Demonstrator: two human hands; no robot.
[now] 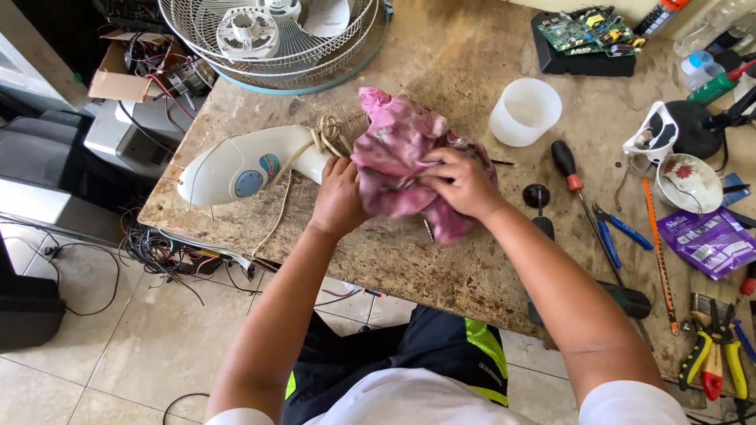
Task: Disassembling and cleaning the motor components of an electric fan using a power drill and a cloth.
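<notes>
Both hands grip a crumpled pink cloth (402,153) in the middle of the bench (441,260): the left hand (339,197) is curled around its left side, the right hand (465,182) presses fingers into its top. The cloth covers one end of a white fan stand (244,167), whose knotted cord (329,135) lies just beside the left hand. The bench's near edge runs close below the wrists. A white cup (525,112) and a red-handled screwdriver (568,167) crowd the right side; whatever sits beneath the cloth stays hidden.

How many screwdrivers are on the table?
2 that I can see: a black-and-red-handled screwdriver right of the pink cloth, and a dark green-handled one near the table's front edge. More may be hidden.
</notes>
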